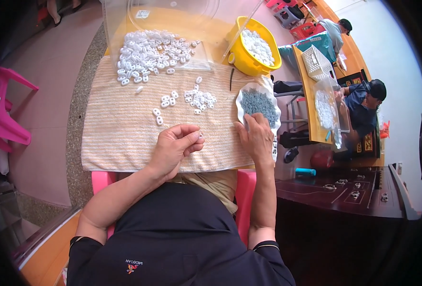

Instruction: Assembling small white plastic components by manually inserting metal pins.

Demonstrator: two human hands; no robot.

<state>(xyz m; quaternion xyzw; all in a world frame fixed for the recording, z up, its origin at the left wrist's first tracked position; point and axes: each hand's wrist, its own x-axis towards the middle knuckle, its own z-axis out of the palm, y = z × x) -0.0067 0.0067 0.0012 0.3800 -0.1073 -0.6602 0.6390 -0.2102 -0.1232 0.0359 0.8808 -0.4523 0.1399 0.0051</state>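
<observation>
My left hand (176, 145) is closed in a pinch, with a small white plastic piece (201, 136) at its fingertips above the striped towel. My right hand (257, 138) reaches to the near side of a white scalloped dish (240, 102) holding many tiny grey-blue parts (258, 106). Its fingertips touch the pile, thumb and fingers apart. Ahead of my left hand lie a cluster of small white square pieces (200, 100) and several white oval two-holed pieces (168, 99). Two more ovals (157, 116) sit to the left.
At the towel's (120, 128) far side, a clear plastic bin (206, 14) lies with a heap of white two-holed pieces (146, 52). A yellow basin (244, 59) holds more white parts. A dark thin strip (232, 79) lies nearby. Other people work at a table (306, 95) on the right.
</observation>
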